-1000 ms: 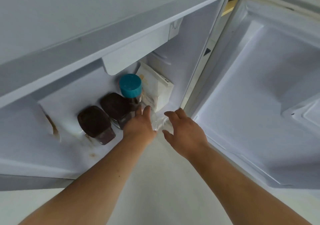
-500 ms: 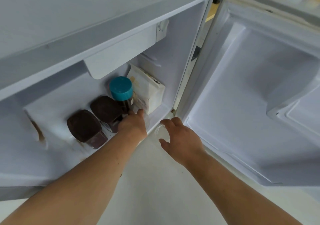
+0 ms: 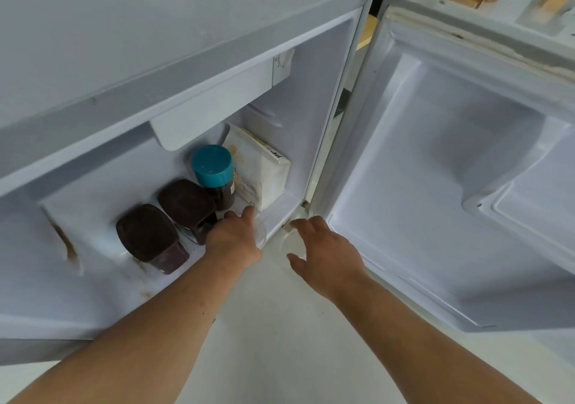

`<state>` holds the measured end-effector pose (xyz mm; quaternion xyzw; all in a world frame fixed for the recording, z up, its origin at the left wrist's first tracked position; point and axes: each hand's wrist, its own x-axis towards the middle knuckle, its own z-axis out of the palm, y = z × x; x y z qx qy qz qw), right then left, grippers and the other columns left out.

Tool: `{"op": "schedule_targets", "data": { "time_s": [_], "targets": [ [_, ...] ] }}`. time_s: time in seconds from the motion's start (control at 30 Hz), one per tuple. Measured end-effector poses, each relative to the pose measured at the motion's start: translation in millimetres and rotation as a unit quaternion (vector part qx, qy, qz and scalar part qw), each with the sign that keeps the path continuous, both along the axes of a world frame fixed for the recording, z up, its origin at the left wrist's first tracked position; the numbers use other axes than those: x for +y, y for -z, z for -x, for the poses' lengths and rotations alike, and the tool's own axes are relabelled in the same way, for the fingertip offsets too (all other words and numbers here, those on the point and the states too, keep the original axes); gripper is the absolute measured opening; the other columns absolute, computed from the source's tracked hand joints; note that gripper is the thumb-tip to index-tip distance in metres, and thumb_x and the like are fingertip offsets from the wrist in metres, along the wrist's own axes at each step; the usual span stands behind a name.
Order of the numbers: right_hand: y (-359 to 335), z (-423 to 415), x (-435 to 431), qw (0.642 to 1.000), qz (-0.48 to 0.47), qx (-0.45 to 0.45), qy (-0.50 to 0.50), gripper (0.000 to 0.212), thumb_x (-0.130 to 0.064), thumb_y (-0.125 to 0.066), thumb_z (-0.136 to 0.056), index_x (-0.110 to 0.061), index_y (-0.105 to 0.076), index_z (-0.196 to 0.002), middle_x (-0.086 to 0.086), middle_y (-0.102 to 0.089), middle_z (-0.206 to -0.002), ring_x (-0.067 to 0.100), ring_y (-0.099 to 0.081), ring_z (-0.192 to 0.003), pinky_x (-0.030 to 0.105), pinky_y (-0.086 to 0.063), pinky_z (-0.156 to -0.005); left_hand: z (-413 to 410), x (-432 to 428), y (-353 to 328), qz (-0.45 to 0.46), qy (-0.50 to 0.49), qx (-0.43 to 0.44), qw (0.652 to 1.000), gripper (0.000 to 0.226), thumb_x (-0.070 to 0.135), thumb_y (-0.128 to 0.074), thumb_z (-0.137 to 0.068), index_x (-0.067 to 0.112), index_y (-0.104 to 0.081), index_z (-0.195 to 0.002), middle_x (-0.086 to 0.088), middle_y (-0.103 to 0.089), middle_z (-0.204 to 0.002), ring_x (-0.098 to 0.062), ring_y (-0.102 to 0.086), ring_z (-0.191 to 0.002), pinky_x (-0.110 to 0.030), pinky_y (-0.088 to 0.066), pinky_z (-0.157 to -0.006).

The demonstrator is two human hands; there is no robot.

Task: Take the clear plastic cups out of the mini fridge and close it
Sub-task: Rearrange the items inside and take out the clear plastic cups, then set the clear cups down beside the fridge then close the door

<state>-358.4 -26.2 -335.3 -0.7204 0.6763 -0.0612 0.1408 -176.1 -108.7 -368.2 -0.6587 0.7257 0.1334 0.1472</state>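
The mini fridge [image 3: 323, 142] stands open, its door [image 3: 435, 185] swung out to the right. My left hand [image 3: 233, 241] reaches onto the fridge floor at the front right and curls around a clear plastic cup [image 3: 260, 232], which is faint and mostly hidden behind my fingers. My right hand [image 3: 326, 254] is just outside the fridge's lower front corner, with thumb and fingers wrapped around a second clear plastic cup [image 3: 286, 243]. The two cups are a small gap apart.
On the fridge floor stand two dark brown jars [image 3: 149, 238] [image 3: 188, 207], a bottle with a teal cap [image 3: 212, 167] and a white carton [image 3: 264, 170] leaning at the back right. A freezer box [image 3: 211, 107] hangs above. Pale floor [image 3: 280, 341] lies below my arms.
My hands were close together around the cups inside the fridge. They have drawn apart, the right hand coming out toward the door corner with one cup. The view has tilted slightly.
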Motion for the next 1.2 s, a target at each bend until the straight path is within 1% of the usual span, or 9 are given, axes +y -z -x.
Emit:
{"op": "schedule_targets", "data": {
  "time_s": [0.17, 0.3, 0.4, 0.47, 0.7, 0.77, 0.9, 1.07, 1.2],
  "targets": [
    [5, -2, 0, 1.0, -0.001, -0.002, -0.002, 0.06, -0.048, -0.063, -0.094, -0.032, -0.038, -0.146, -0.004, -0.049, -0.137, 0.023, -0.067, -0.09, 0.036, -0.057, -0.066, 3, -1, 3, -0.004, 0.001, -0.007, 1.0, 0.082, 0.048, -0.079, -0.078, 0.025, -0.027, -0.138, -0.013, -0.045, -0.125, -0.028, -0.061, -0.106, -0.035, -0.047, -0.061],
    [9, -2, 0, 1.0, 0.002, -0.007, -0.001, 0.059, -0.047, -0.063, -0.093, -0.033, -0.039, -0.145, -0.005, -0.05, -0.134, 0.022, -0.066, -0.088, 0.031, -0.05, -0.061, 4, 0, 7, 0.016, 0.009, -0.008, 1.0, 0.08, 0.047, -0.077, -0.078, 0.026, -0.028, -0.139, -0.012, -0.048, -0.122, -0.028, -0.061, -0.104, -0.035, -0.046, -0.06],
    [9, 0, 0, 1.0, 0.001, -0.007, 0.0, 0.059, -0.047, -0.063, -0.093, -0.033, -0.038, -0.145, -0.005, -0.049, -0.136, 0.022, -0.067, -0.09, 0.033, -0.054, -0.064, 3, 2, 7, 0.024, 0.009, -0.006, 1.0, 0.08, 0.048, -0.075, -0.078, 0.028, -0.027, -0.139, -0.011, -0.05, -0.121, -0.027, -0.059, -0.105, -0.035, -0.044, -0.06],
    [7, 2, 1, 1.0, 0.003, -0.006, 0.002, 0.06, -0.047, -0.063, -0.094, -0.032, -0.038, -0.146, -0.005, -0.05, -0.136, 0.022, -0.067, -0.092, 0.034, -0.057, -0.067, 2, 5, 5, 0.039, 0.017, -0.01, 0.999, 0.084, 0.052, -0.075, -0.076, 0.029, -0.027, -0.141, -0.01, -0.052, -0.122, -0.026, -0.057, -0.108, -0.034, -0.045, -0.066],
    [-7, 11, 9, 1.0, 0.003, 0.0, 0.01, 0.055, -0.046, -0.062, -0.094, -0.033, -0.039, -0.142, -0.005, -0.05, -0.133, 0.022, -0.065, -0.092, 0.033, -0.05, -0.064, 3, 27, -13, 0.162, 0.079, -0.002, 0.984, 0.091, 0.066, -0.07, -0.073, 0.026, -0.03, -0.143, -0.007, -0.061, -0.125, -0.026, -0.048, -0.117, -0.04, -0.043, -0.089],
    [-14, 14, 13, 1.0, 0.003, 0.004, 0.013, 0.056, -0.047, -0.061, -0.094, -0.033, -0.038, -0.143, -0.006, -0.05, -0.132, 0.022, -0.065, -0.093, 0.033, -0.049, -0.063, 6, 33, -22, 0.154, 0.081, 0.017, 0.985, 0.095, 0.066, -0.072, -0.073, 0.024, -0.027, -0.145, -0.008, -0.058, -0.128, -0.027, -0.049, -0.117, -0.039, -0.046, -0.089],
    [-30, 19, 28, 1.0, 0.008, 0.006, 0.024, 0.058, -0.048, -0.061, -0.093, -0.033, -0.037, -0.144, -0.007, -0.05, -0.129, 0.02, -0.063, -0.092, 0.034, -0.052, -0.065, 11, 45, -41, 0.093, 0.078, 0.06, 0.991, 0.094, 0.063, -0.075, -0.074, 0.022, -0.026, -0.144, -0.009, -0.048, -0.125, -0.025, -0.056, -0.109, -0.032, -0.052, -0.081],
    [-50, 25, 51, 1.0, 0.004, 0.015, 0.026, 0.058, -0.048, -0.061, -0.095, -0.032, -0.038, -0.145, -0.006, -0.05, -0.127, 0.02, -0.063, -0.09, 0.036, -0.055, -0.066, 16, 65, -60, 0.044, 0.094, 0.067, 0.992, 0.088, 0.059, -0.077, -0.072, 0.023, -0.031, -0.139, -0.006, -0.045, -0.125, -0.024, -0.054, -0.112, -0.035, -0.053, -0.085],
    [-64, 32, 69, 0.999, -0.002, 0.022, 0.027, 0.057, -0.049, -0.06, -0.095, -0.033, -0.036, -0.145, -0.007, -0.049, -0.129, 0.02, -0.062, -0.093, 0.034, -0.053, -0.066, 19, 85, -71, 0.039, 0.096, 0.069, 0.992, 0.088, 0.06, -0.075, -0.07, 0.025, -0.032, -0.139, -0.004, -0.044, -0.125, -0.024, -0.053, -0.112, -0.035, -0.052, -0.087]
  ]
}}
